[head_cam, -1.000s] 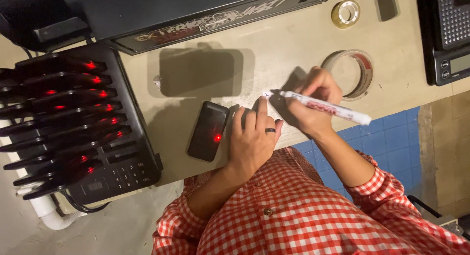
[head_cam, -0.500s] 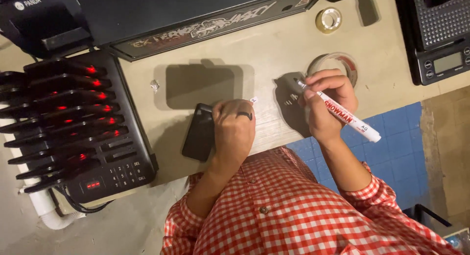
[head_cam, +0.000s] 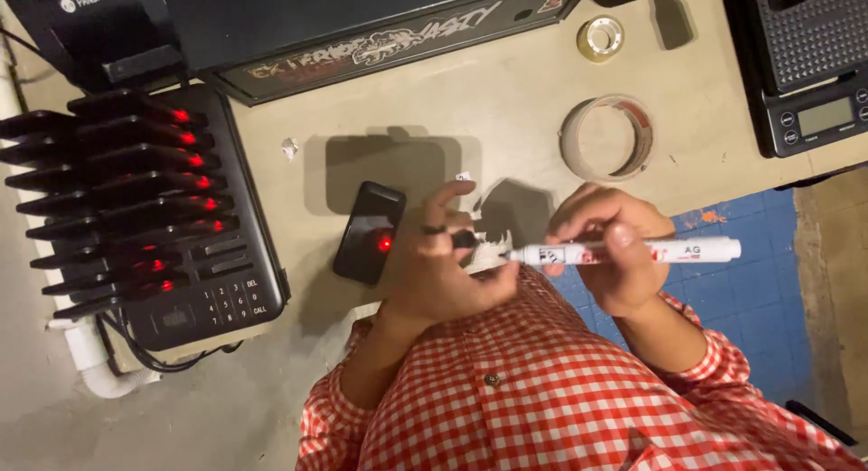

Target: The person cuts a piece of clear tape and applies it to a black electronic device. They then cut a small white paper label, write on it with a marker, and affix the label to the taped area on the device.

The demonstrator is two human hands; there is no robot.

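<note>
My right hand grips a white marker held level, with its tip pointing left. My left hand, a ring on one finger, pinches a small white torn scrap just at the marker's tip; something small and black sits between its fingers. Both hands hover above the beige counter's front edge, close to my red checked shirt. A black pager with a red light lies on the counter just left of my left hand.
A black rack of several pagers with red lights and a keypad stands at the left. A roll of tape, a smaller ring, a digital scale and a black machine sit further back. Blue tiled floor shows below right.
Both hands have lifted off the counter and come together nearer my body. The left hand left the pager and now holds the scrap. The marker swung level, tip toward it.
</note>
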